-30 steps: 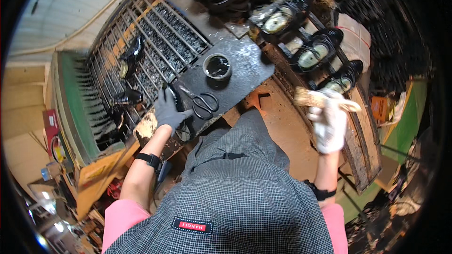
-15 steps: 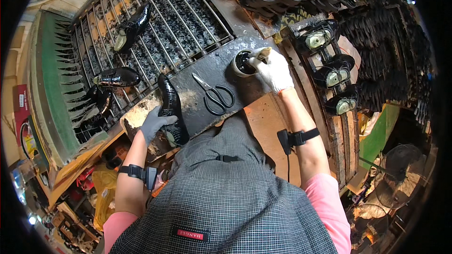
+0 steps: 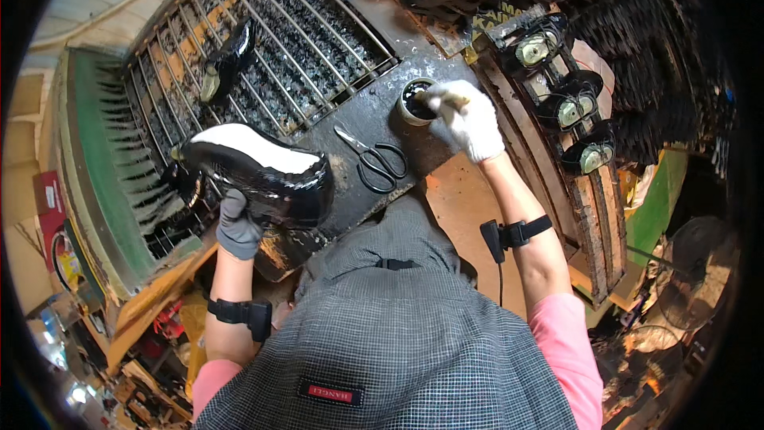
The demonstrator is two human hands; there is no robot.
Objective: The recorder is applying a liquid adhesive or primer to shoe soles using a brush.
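Black shoe (image 3: 259,175) sits in left hand (image 3: 237,227), upturned sole above its grip.

I see a glossy black leather shoe (image 3: 259,179), matt knitted cloth gloves, steel scissors (image 3: 374,161), and a stained, rough dark worktop (image 3: 358,111).
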